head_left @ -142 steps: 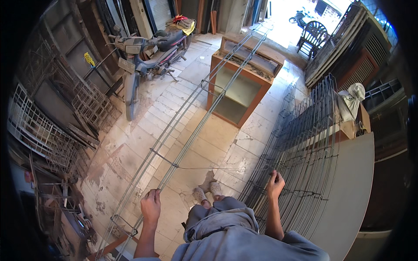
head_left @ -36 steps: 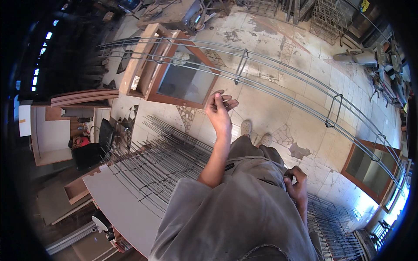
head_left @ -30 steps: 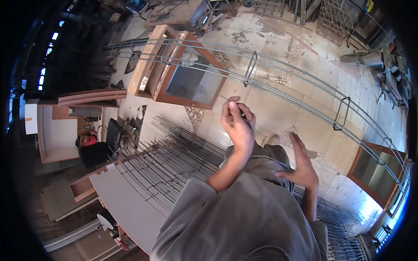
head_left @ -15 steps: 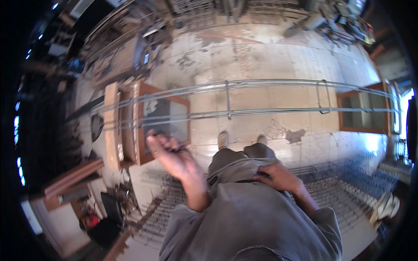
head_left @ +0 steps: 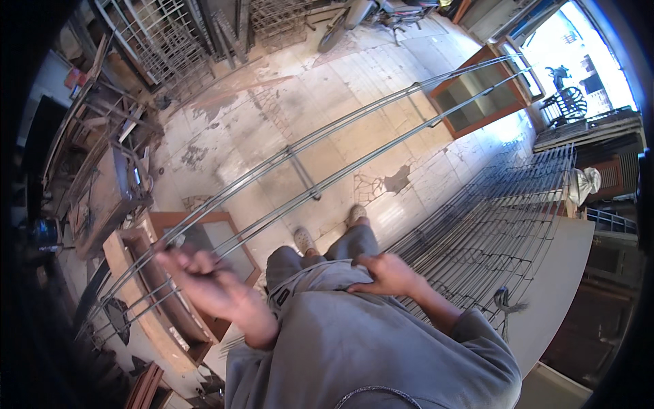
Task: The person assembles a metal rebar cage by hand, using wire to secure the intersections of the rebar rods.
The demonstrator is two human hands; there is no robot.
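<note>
My left hand [head_left: 204,279] is raised at lower left, smeared by motion, over or beside a long cage of steel rods [head_left: 354,163] with square ties that runs toward the doorway; contact is unclear. Under the cage lie two glazed wooden units, one [head_left: 225,249] at lower left, the other [head_left: 480,109] at upper right. My right hand [head_left: 378,276] rests at the waistband of my grey trousers, fingers curled; what they hold is hidden. To its right are many stacked rod cages [head_left: 490,225], with a small bundle of thin wire [head_left: 507,303] on them.
A grey board [head_left: 552,286] lies at the right. A motorbike [head_left: 364,20] and metal grilles [head_left: 163,48] line the far side, with metal and wooden scrap [head_left: 102,170] at left. A black chair [head_left: 569,102] stands by the bright doorway. Cracked tiles cover the floor.
The view has swung toward the doorway, so the long cage now slants upward to the right. My left hand stays raised, now lower in the picture. My right hand remains at my waist.
</note>
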